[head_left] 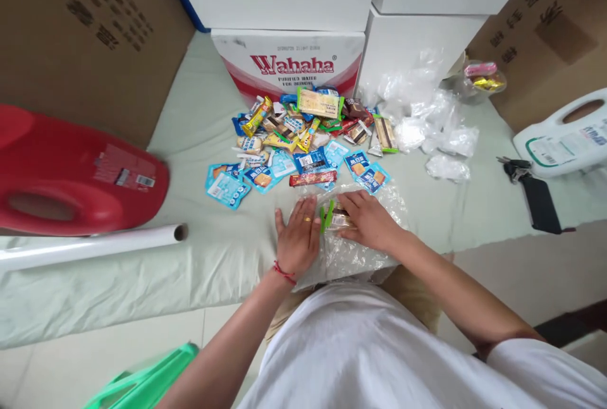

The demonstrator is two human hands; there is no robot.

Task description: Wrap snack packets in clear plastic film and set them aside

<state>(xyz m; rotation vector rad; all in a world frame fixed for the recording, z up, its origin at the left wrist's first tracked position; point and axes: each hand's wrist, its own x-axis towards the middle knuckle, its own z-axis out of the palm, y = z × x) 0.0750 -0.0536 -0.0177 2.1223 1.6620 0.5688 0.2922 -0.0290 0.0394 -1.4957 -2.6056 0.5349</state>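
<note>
My left hand (298, 235) lies flat with its fingers stretched out, pressing at the left side of a clear plastic bag (365, 257). Within or on this bag rests a wrapped biscuit packet (337, 218) with green ends; I cannot tell which. Curled over the packet's right part, my right hand (370, 216) grips it between thumb and fingers and hides that end. Just beyond both hands lies a red snack wrapper (313, 178). Blue snack sachets (228, 191) are spread around it, in front of a heap of mixed wrapped snacks (284, 124).
A Wahaha carton (294, 58) stands behind the heap. Crumpled clear bags (427, 118) lie to the right, near keys with a black case (538, 197) and a white jug (564, 134). On the left are a red jug (71, 175) and a film roll (95, 244).
</note>
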